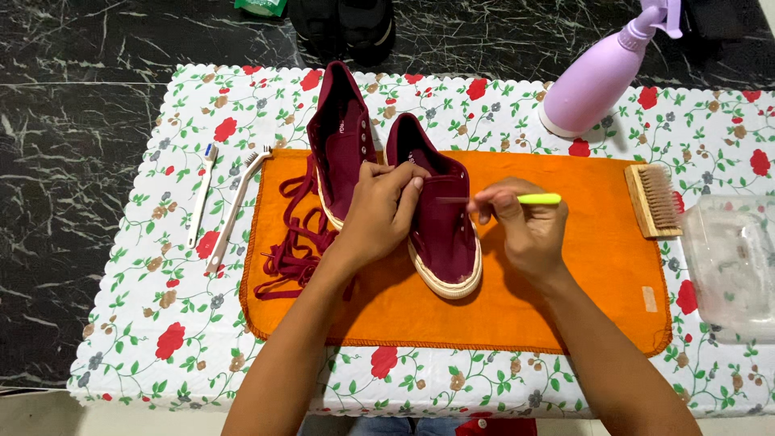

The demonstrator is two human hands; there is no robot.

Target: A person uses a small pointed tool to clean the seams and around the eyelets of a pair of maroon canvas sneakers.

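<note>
The left hand (379, 211) grips the near maroon shoe (442, 234) on the orange cloth (565, 299) at the tabletop's centre, the right hand (525, 230) pinches a yellow-handled tool (537, 199) — laces (295, 242) at nine o'clock, wooden brush (655, 202) at three.

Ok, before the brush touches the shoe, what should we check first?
1. Left hand steadies the right-side maroon shoe: ok.
2. Right hand grips the yellow-handled tool: ok.
3. Tool's tip condition: cannot tell, too thin.
4. Laces are out, lying on the orange cloth: ok.
5. Other shoe is clear of the hands: not ok, it touches the left hand.
6. Purple spray bottle stands within reach: ok, likely.
</note>
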